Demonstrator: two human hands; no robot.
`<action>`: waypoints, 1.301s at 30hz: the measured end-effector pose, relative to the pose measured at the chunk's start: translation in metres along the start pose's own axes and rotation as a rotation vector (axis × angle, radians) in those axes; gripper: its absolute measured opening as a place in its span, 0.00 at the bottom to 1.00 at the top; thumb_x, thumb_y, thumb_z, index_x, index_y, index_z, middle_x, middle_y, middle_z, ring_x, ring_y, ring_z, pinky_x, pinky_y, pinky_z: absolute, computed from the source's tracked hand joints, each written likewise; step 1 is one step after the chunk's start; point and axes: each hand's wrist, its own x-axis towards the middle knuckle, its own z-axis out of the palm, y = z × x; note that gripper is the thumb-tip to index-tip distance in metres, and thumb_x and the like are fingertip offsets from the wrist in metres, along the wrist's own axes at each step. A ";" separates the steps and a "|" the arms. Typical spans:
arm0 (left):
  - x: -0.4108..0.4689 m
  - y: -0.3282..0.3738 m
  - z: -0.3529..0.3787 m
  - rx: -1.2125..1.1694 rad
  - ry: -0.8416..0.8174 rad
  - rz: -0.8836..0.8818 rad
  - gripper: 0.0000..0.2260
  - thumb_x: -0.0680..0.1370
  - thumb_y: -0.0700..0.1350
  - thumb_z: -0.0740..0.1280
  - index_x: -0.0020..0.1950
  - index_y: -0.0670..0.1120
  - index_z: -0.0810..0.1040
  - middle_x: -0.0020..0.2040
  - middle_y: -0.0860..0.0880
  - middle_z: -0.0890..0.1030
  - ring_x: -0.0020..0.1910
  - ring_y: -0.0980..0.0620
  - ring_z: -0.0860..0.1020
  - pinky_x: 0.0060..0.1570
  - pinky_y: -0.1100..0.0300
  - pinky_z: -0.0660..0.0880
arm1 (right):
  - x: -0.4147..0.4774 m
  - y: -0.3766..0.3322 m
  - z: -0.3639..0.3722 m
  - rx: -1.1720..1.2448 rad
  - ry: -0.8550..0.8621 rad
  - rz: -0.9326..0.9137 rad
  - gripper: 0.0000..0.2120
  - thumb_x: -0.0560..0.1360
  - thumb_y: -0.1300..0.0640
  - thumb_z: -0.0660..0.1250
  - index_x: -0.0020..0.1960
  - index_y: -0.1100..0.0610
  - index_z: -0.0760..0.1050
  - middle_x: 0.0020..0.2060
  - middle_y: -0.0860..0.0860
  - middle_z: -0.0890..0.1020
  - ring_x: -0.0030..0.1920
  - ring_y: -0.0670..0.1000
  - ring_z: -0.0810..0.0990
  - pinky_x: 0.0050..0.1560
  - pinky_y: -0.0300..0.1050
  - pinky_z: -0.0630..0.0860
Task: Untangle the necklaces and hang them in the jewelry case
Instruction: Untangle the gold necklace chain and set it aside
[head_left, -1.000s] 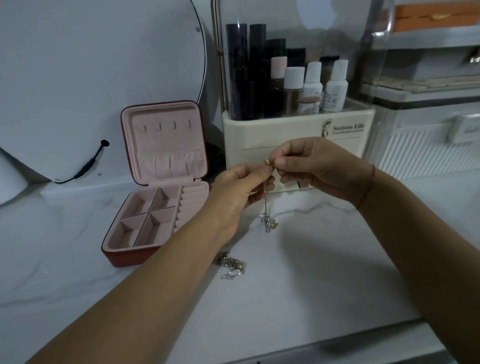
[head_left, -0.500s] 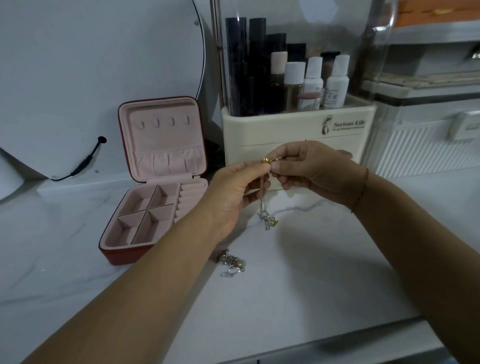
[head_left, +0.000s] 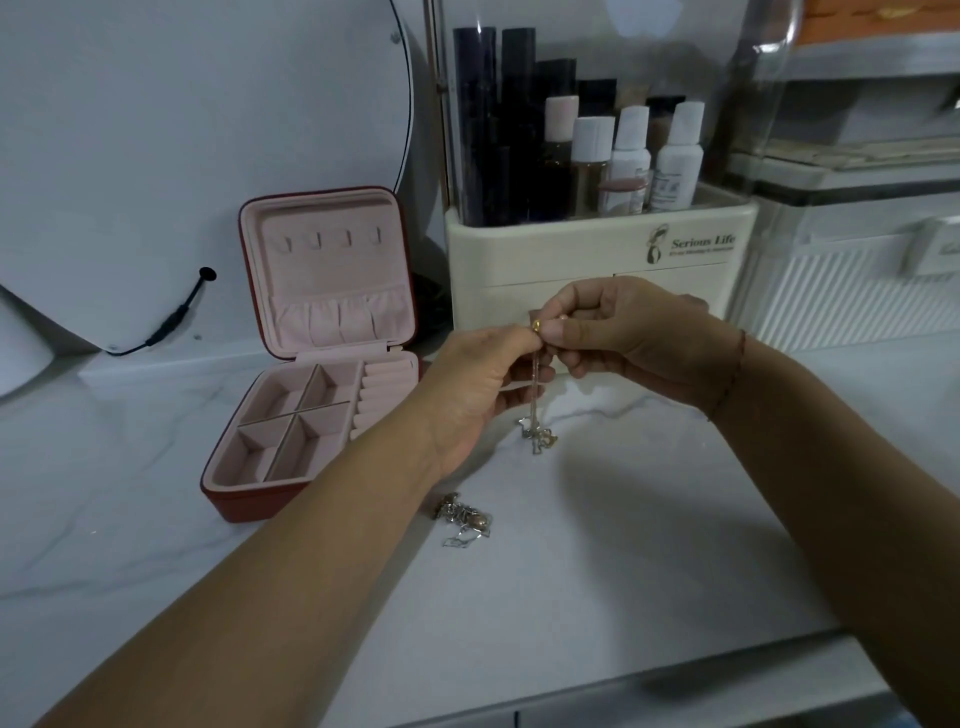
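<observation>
A thin silver necklace (head_left: 535, 395) hangs from between my two hands, its pendant cluster dangling just above the white counter. My left hand (head_left: 478, 389) and my right hand (head_left: 618, 338) both pinch its top end, fingertips meeting around a small gold piece. A second tangled heap of necklaces (head_left: 464, 518) lies on the counter below my left wrist. The red jewelry case (head_left: 244, 501) stands open at the left, with a pink lining, empty hooks in its upright lid and empty compartments in its base.
A cream cosmetics organizer (head_left: 597, 260) with bottles and dark tubes stands right behind my hands. A clear ribbed storage box (head_left: 852, 291) sits at the right. A round mirror (head_left: 208, 130) with a black cable leans at the back left. The counter's front edge (head_left: 675, 696) runs below.
My hands stay together on the necklace's top end with small finger shifts; the hanging chain and pendants have barely moved. The view shifted slightly.
</observation>
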 end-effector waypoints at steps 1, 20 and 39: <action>0.000 0.000 0.000 -0.016 -0.003 -0.005 0.07 0.77 0.40 0.63 0.41 0.43 0.79 0.35 0.50 0.80 0.37 0.55 0.79 0.47 0.55 0.75 | 0.000 0.000 0.000 -0.006 0.003 -0.003 0.11 0.67 0.59 0.71 0.47 0.63 0.77 0.37 0.56 0.79 0.33 0.46 0.76 0.37 0.35 0.75; -0.002 0.004 0.002 -0.023 0.013 0.032 0.08 0.77 0.37 0.62 0.42 0.43 0.79 0.34 0.50 0.79 0.35 0.56 0.78 0.46 0.58 0.75 | 0.002 0.001 -0.001 0.016 -0.027 -0.032 0.07 0.73 0.69 0.68 0.49 0.60 0.77 0.37 0.55 0.77 0.34 0.46 0.74 0.38 0.34 0.75; -0.001 0.002 -0.004 -0.011 0.078 0.079 0.07 0.74 0.34 0.69 0.47 0.46 0.80 0.38 0.51 0.84 0.38 0.57 0.81 0.47 0.64 0.77 | 0.002 0.003 0.003 -0.007 0.136 -0.065 0.03 0.77 0.64 0.64 0.46 0.61 0.76 0.32 0.50 0.77 0.31 0.42 0.74 0.32 0.31 0.72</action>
